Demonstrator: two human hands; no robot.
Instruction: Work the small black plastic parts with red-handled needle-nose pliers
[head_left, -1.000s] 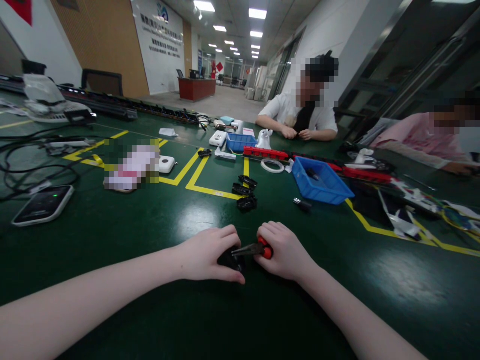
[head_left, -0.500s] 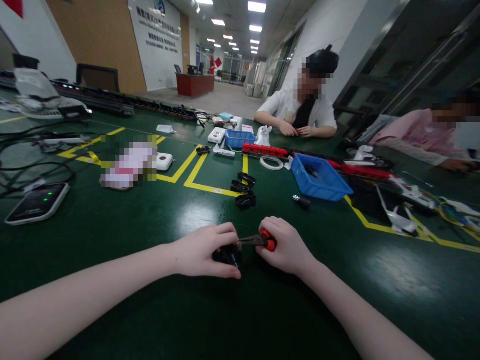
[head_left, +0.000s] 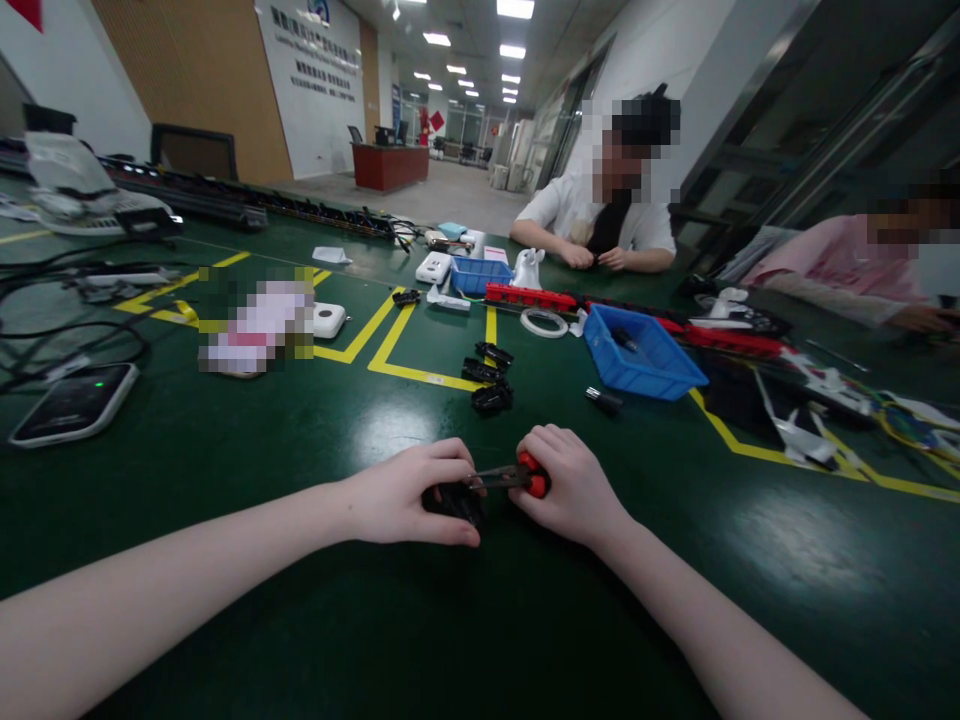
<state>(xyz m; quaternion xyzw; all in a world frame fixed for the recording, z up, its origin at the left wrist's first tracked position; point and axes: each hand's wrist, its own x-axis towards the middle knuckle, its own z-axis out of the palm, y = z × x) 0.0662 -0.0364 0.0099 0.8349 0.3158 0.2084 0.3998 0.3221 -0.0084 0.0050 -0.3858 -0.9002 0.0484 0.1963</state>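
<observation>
My left hand (head_left: 416, 495) is closed around a small black part (head_left: 456, 503), whose exact kind I cannot make out. In my right hand (head_left: 566, 485) are needle-nose pliers (head_left: 499, 478) with red-orange handles. Their jaws point left and reach the top of the black part, near my left fingertips; whether they grip anything there is too small to tell. Beyond my hands, several similar black parts (head_left: 491, 398) lie in a short row on the green table (head_left: 315, 610). A short black cylinder with a shiny end (head_left: 603, 401) lies to their right.
A blue bin (head_left: 649, 375) with a black piece inside stands right of centre. Behind are a smaller blue bin (head_left: 480, 276), a white ring coil (head_left: 544, 323) and red strips (head_left: 529, 297). Phones and cables (head_left: 112, 330) lie left. Two people sit across the table.
The pliers and my right hand have shifted slightly left and up, and the jaws now overlap the black part more. The black part has turned a little in my left hand.
</observation>
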